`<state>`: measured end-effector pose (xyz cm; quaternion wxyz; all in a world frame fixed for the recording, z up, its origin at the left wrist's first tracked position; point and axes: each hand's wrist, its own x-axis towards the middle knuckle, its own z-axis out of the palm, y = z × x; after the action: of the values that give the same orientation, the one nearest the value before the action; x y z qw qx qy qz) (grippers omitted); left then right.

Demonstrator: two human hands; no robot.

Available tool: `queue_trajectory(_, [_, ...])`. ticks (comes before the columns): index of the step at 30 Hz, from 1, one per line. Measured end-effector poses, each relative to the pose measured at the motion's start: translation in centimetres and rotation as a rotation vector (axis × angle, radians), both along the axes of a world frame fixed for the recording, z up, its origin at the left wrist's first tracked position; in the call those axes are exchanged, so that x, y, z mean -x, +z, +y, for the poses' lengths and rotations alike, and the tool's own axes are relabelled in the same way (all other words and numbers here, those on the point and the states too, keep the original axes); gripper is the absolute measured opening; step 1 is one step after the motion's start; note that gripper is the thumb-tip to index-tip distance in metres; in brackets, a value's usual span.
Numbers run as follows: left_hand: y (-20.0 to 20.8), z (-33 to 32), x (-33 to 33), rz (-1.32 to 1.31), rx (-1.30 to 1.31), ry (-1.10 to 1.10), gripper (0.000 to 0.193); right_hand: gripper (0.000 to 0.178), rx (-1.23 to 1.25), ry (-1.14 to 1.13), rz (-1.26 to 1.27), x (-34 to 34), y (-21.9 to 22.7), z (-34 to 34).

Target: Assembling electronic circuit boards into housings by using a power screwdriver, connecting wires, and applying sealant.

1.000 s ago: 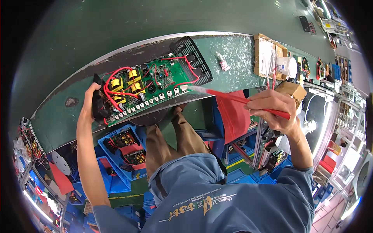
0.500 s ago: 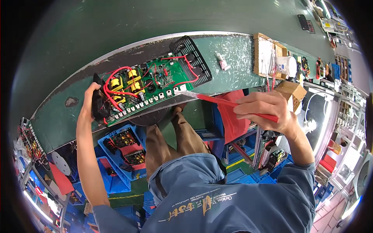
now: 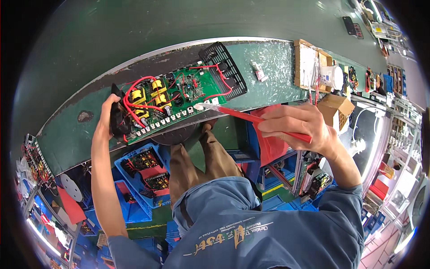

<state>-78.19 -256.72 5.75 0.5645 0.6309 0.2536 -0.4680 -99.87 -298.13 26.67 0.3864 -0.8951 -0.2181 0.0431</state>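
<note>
A green circuit board (image 3: 187,101) with yellow transformers (image 3: 139,95) and looping red wires lies at a slant on the bench. My left hand (image 3: 106,117) grips the black end panel (image 3: 119,120) at its left end. At the far end stands a black slotted panel (image 3: 229,74). My right hand (image 3: 298,127) is closed around the red handle of a brush (image 3: 244,115). Its pale tip, loaded with white paste, touches or hovers just over the row of components along the board's near edge. Several of those components (image 3: 162,121) have white faces.
A small white tube (image 3: 259,71) lies right of the board. Farther right are a cardboard tray (image 3: 305,62), a white tub (image 3: 331,77) and a cardboard box (image 3: 335,107). Below the bench, blue crates (image 3: 142,197) hold more boards. A red sheet (image 3: 270,139) hangs nearby.
My right hand has moved left with the brush, whose tip has gone a short way left along the component row. My left hand keeps its hold on the end panel.
</note>
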Motion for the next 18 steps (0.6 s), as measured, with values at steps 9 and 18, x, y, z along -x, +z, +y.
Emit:
queue_trajectory(9, [0.0, 0.5, 0.0, -0.01, 0.061, -0.076, 0.047, 0.028, -0.001, 0.052, -0.007, -0.3, 0.5, 1.2])
queue_trajectory(18, [2.0, -1.0, 0.8, -0.077, -0.01, -0.059, 0.041, 0.032, 0.025, -0.003, -0.078, 0.0, 0.5, 1.9])
